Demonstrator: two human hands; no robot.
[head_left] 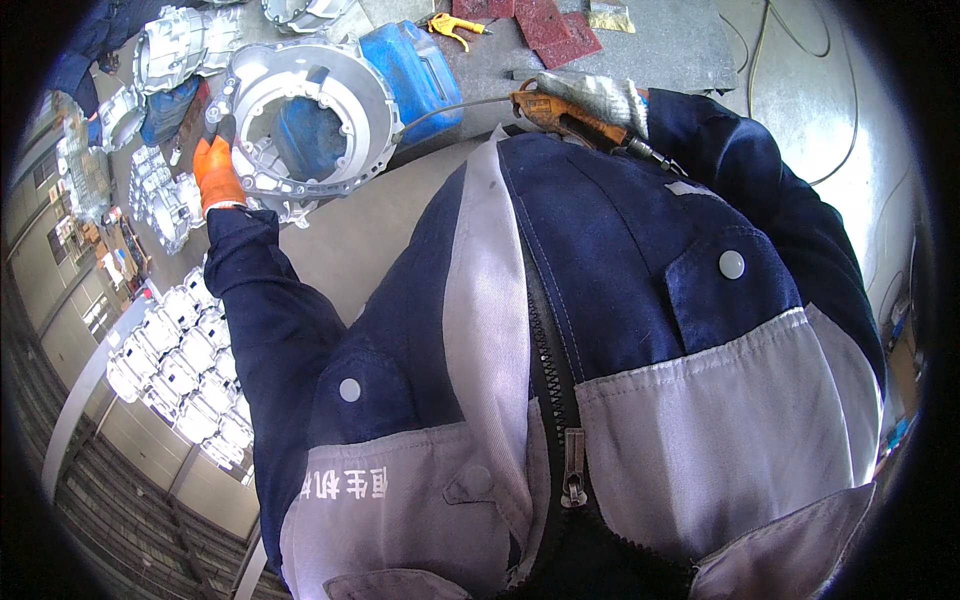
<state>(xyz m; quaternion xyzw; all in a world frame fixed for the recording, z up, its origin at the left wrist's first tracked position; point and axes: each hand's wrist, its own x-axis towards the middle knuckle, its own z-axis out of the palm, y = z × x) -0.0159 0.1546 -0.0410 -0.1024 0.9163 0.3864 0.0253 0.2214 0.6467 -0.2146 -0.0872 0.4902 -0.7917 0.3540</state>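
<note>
My left hand (218,172), in an orange glove with dark fingertips, grips the left rim of a large round cast-metal housing (368,105). The housing is tilted up, its wide opening showing. Around an orange-and-black power tool (560,113) my right hand (592,96), in a greyish-white glove, is closed, close to my chest. From the tool's left end a thin rod or wire runs to the housing's right edge; whether it touches is unclear. A metal fitting shows at the tool's other end. My right fingers are partly hidden.
Right behind the housing is a blue plastic jerrycan (418,75). A yellow air blow gun (455,28) and dark red sheets (550,30) lie on the grey worktop (660,60). More metal castings (180,48) stand at the left, with stacked ones (190,370) farther off. Thin hoses (852,100) trail at the right.
</note>
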